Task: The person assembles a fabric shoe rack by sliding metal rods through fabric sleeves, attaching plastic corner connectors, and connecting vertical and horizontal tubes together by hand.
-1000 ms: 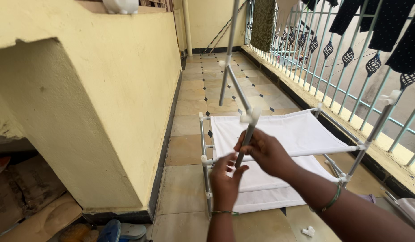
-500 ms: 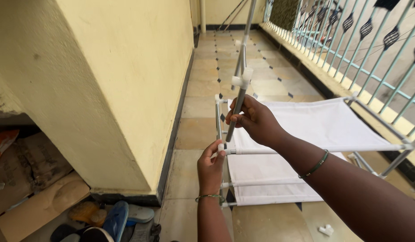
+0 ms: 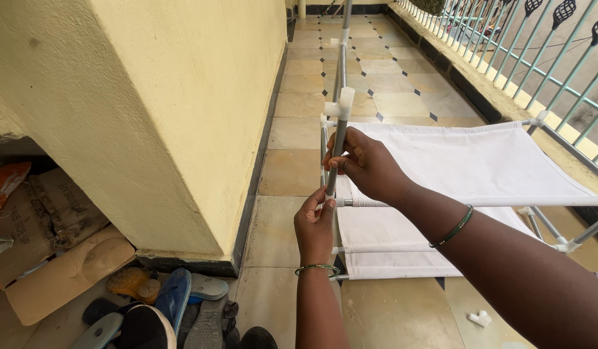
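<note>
From the head camera, the grey tube [image 3: 336, 155] has come down since a moment ago, its lower end now at the white corner joint [image 3: 327, 196] of the cloth rack [image 3: 467, 161]. The right hand [image 3: 370, 165] stays wrapped round the tube, while the left hand [image 3: 315, 226] has its fingers [image 3: 319, 197] pinched at that joint, though I can't tell if the tube is seated.

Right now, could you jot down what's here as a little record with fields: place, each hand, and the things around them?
Place: tiled balcony floor between a yellow wall and a metal railing
Right hand: fingers closed around a grey metal pole topped by a white plastic connector
Left hand: at the pole's lower end, by the rack's front corner joint
Rack: white fabric shelf on a tube frame, a second fabric shelf below
Floor: loose white connector; sandals and cardboard at lower left
</note>
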